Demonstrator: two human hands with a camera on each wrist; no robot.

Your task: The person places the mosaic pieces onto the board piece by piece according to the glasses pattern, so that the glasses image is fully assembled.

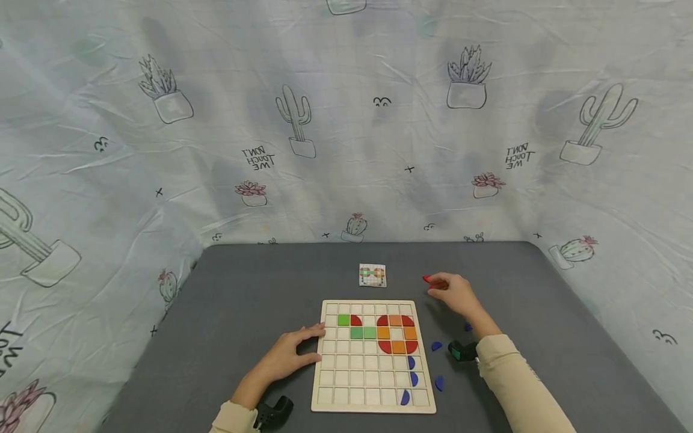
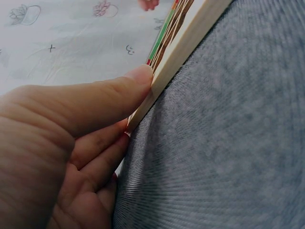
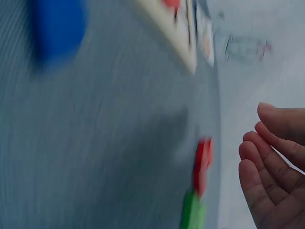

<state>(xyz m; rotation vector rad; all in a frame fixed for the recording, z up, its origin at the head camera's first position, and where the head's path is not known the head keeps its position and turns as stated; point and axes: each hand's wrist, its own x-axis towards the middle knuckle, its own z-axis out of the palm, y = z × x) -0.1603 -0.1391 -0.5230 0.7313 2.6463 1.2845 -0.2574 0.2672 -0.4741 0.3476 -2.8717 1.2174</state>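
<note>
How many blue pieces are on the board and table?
6 visible. On the board: upper piece, middle piece, lowest piece. Right of it on the table: front piece, centre piece, and back piece by the right arm, which may hide more.

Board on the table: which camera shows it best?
The head view: it shows all four sides of the board and its coloured pieces from above. The left wrist view shows part of it, nearly edge-on, touched by the left hand. The right wrist view shows only a blurred corner section.
</note>
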